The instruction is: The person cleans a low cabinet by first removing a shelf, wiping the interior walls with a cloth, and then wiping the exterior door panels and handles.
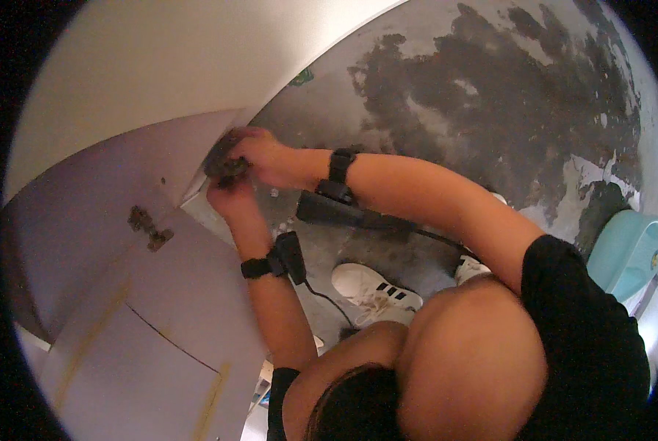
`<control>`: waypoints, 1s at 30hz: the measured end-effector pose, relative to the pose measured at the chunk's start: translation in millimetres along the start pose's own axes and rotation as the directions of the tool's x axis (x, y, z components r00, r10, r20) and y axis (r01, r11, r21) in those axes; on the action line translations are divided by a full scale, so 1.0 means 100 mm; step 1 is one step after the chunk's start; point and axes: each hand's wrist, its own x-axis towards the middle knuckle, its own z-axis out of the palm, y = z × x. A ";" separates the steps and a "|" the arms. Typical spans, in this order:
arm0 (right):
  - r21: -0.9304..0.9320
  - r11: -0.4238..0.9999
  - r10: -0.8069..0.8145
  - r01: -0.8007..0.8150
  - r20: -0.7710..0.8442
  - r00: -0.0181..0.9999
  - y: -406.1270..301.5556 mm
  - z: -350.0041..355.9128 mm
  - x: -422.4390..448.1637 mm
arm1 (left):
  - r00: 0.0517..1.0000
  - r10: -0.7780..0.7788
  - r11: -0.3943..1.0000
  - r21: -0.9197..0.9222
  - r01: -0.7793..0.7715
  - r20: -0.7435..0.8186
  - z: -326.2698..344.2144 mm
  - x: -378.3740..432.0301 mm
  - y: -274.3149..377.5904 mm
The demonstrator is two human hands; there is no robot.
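Note:
My left hand and my right hand are close together at the corner of a pale purple-grey panel. Between them is a dark brown, rough-looking object, blurred and partly covered by fingers. The fingers of the right hand curl over its top, while the left hand grips it from below. Whether it is fixed to the panel edge cannot be told. A rusty metal hinge-like fitting sits on the panel, left of my hands.
A cream surface rises beyond the panel. Dark patches mark the concrete floor. A black object with a cable lies below my right forearm. My white shoe is near my knees, and a turquoise plastic basin stands at right.

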 end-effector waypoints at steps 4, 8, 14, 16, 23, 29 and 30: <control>0.026 0.999 -0.021 0.022 -0.043 0.999 -0.61 -0.06 -0.27 | 0.966 0.118 0.924 0.330 -0.192 0.231 -0.05 0.10 -0.23; -0.094 0.988 -0.138 0.123 -0.185 0.973 -0.69 -0.69 -0.27 | 0.988 -0.145 0.968 -0.200 0.154 0.057 0.80 0.01 -0.59; -0.330 0.917 -0.274 0.224 -0.114 0.955 -0.84 -1.15 -0.27 | 0.942 -0.228 0.881 -0.359 0.308 0.247 0.86 0.00 -0.89; 0.559 0.819 0.261 -0.128 -0.166 0.951 -1.05 -0.69 -0.42 | 0.962 -0.225 0.906 -0.330 0.265 0.155 0.59 -0.07 -0.75; 0.084 0.944 0.316 -0.319 0.041 0.948 -1.05 -0.21 -0.86 | 0.991 -0.017 0.973 -0.226 0.047 0.133 0.19 -0.44 -0.44; -0.118 0.919 0.361 -0.376 -0.128 0.924 -1.47 0.15 -0.85 | 0.929 0.275 0.941 0.131 -0.313 0.249 0.74 -0.68 -0.11; -0.206 0.918 0.307 -0.339 -0.172 0.936 -1.53 0.10 -0.80 | 0.936 0.310 0.912 0.226 -0.343 0.167 0.86 -0.70 -0.08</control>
